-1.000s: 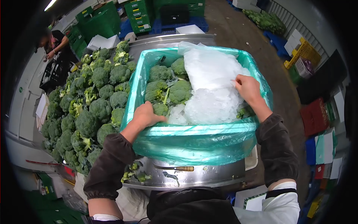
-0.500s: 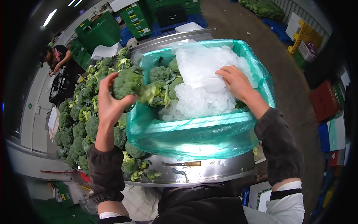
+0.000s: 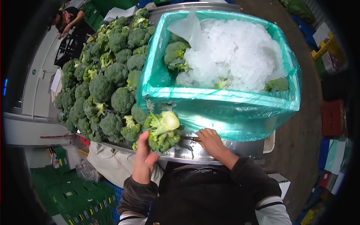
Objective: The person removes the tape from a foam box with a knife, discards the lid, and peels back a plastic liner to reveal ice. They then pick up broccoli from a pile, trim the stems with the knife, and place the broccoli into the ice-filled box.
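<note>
My left hand [image 3: 145, 161] grips a broccoli head [image 3: 163, 131] in front of the bin, its pale cut stem pointing up. Just right of it, my right hand [image 3: 213, 144] is closed over the wooden handle of a knife [image 3: 193, 138] lying on the steel table [image 3: 243, 150]; fingers hide most of the handle. Behind both hands stands a bin lined with green plastic [image 3: 225, 95]. It holds crushed ice [image 3: 240, 52] over broccoli, with one head [image 3: 175, 55] showing at its left side. A thin translucent sheet [image 3: 189, 30] hangs at the back left.
A large heap of broccoli [image 3: 101, 88] covers the table's left side. Beyond it, another person [image 3: 73, 18] works beside a black crate [image 3: 67, 48]. Green crates [image 3: 78, 198] are stacked at lower left, and a red crate [image 3: 333, 118] stands at right.
My left hand has brought the broccoli down toward me and turned its stem up. My right hand has left the sheet over the ice and come down to the knife. The view has shifted.
</note>
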The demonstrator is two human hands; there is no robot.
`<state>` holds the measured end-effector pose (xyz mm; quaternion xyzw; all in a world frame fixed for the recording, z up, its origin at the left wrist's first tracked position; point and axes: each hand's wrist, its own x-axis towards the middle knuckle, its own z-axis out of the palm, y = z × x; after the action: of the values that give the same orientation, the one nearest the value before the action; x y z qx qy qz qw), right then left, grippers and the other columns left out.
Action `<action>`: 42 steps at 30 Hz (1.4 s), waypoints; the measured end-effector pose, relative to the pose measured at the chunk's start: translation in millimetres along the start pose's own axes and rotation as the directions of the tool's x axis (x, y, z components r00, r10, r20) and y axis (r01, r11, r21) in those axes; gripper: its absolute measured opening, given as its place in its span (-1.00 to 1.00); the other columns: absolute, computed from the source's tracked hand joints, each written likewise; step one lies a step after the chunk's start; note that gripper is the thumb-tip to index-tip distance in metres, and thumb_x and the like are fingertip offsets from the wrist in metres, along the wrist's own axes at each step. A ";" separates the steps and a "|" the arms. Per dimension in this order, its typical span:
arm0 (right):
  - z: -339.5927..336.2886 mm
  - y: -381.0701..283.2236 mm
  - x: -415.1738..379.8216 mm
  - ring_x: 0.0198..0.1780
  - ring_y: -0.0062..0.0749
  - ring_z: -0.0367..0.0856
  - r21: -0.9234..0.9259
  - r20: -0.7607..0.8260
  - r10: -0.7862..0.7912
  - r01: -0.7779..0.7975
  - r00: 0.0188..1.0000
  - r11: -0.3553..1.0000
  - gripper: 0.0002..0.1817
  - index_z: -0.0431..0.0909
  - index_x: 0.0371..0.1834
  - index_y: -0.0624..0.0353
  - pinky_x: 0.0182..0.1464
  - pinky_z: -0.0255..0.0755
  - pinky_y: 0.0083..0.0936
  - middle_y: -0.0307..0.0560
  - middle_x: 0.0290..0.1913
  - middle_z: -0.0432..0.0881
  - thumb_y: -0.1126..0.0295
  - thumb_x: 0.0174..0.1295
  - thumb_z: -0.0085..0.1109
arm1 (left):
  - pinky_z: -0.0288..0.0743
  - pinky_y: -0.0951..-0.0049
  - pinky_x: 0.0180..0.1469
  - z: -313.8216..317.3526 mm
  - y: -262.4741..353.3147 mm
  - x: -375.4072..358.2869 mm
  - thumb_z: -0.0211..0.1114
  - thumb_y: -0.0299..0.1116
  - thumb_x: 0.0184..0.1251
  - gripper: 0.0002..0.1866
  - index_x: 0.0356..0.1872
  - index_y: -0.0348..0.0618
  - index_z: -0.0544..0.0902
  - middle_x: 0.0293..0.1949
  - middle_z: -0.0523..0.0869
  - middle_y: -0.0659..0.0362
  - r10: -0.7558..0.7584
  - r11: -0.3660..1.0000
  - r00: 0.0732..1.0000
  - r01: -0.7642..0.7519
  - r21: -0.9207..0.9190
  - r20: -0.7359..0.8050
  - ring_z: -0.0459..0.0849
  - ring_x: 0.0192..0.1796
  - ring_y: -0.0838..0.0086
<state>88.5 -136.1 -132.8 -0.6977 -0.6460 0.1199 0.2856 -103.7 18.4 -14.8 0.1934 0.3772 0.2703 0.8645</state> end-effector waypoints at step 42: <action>-147.9 -28.7 -86.4 -0.58 -0.09 0.52 0.095 0.053 0.570 -0.572 0.820 0.815 -0.71 0.50 -0.38 0.24 -0.50 0.31 -0.30 0.04 -0.64 0.49 0.18 0.22 0.15 | 0.31 0.32 0.18 38.0 -33.1 -34.7 0.49 -0.35 -0.33 -0.10 0.19 -0.22 0.25 0.05 0.39 0.06 0.485 0.071 0.727 -0.587 0.807 0.486 0.44 0.08 0.33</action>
<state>132.1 -255.8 -14.8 -0.8417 -0.4029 0.2419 0.2660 -84.0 -33.7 10.7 0.7879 0.3218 0.2895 0.4380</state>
